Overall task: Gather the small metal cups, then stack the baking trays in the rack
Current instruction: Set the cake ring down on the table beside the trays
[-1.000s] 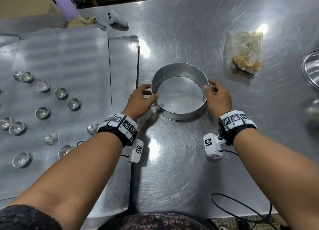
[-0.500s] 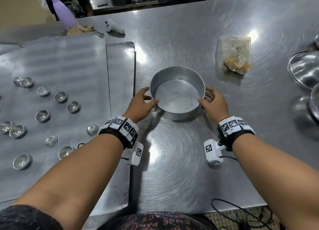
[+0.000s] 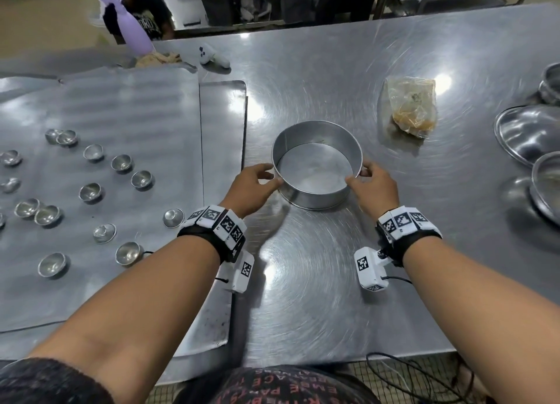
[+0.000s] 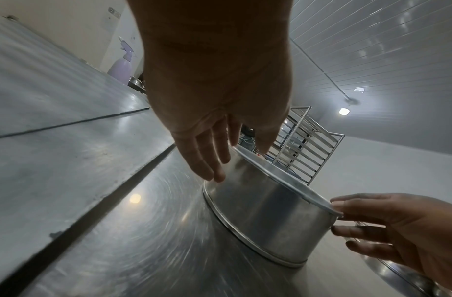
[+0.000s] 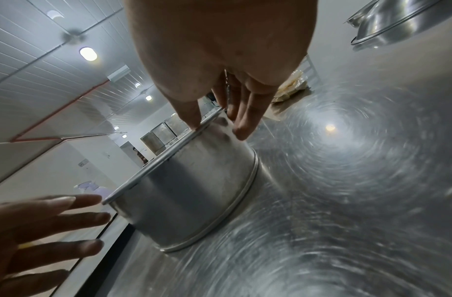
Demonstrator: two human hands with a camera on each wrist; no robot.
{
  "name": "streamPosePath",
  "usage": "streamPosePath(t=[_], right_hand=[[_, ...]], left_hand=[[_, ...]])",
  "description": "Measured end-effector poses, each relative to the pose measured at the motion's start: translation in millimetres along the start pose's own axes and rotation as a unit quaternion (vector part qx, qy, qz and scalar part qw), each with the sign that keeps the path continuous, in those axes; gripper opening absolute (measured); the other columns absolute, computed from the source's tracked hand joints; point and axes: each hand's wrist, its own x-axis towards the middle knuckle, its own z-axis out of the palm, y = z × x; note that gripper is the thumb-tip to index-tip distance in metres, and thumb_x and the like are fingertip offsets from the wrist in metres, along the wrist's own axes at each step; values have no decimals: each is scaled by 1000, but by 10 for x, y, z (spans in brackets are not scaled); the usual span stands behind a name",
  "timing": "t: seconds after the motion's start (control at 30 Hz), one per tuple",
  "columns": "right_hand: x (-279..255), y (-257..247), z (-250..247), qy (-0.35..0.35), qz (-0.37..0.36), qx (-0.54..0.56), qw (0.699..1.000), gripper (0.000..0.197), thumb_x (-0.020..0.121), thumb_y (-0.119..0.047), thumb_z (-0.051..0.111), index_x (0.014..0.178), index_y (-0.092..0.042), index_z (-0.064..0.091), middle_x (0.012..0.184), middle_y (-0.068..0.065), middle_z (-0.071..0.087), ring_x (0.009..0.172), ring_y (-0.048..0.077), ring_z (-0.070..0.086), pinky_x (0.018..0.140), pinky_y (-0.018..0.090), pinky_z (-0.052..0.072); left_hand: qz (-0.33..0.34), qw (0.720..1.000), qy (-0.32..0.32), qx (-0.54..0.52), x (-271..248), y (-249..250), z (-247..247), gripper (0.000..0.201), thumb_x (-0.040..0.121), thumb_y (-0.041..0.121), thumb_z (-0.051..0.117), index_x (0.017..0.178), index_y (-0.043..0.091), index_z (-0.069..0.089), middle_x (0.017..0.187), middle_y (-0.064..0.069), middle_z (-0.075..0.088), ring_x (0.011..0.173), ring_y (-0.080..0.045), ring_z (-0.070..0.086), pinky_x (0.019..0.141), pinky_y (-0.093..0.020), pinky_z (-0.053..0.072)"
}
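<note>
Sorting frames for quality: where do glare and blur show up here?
Head view: lamp glare spots on the steel table, edges slightly smeared. Left wrist view: table streaked with blur, round pan fairly sharp. Right wrist view: a bright reflection on the table, swirled scratches blurred.

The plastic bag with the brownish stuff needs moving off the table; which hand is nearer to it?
Right. The right hand holds the round pan's right rim, with the plastic bag beyond it; the left hand is at the pan's far side from the bag.
</note>
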Motion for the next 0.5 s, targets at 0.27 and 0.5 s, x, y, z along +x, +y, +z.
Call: streamPosePath(t=[0.27, 0.5], right_hand=[[-88, -236, 67, 9, -80, -90, 993, 31, 89, -32, 63, 117, -19, 66, 128, 8, 57, 125, 27, 46, 100, 30, 33], [-251, -720, 441, -41, -142, -53, 988, 21, 90, -31, 64, 106, -19, 71, 115, -2, 67, 111, 16, 57, 94, 29, 41]], left_hand=[[6, 1000, 25, 6, -192, 3, -102, 46, 92, 43, 69, 130, 18, 64, 106, 3, 71, 85, -12, 73, 88, -42, 60], [3, 998, 66, 22, -469, -187, -543, 29, 93, 40, 68, 113, 20, 71, 93, 1, 72, 72, -14, 71, 74, -31, 57]])
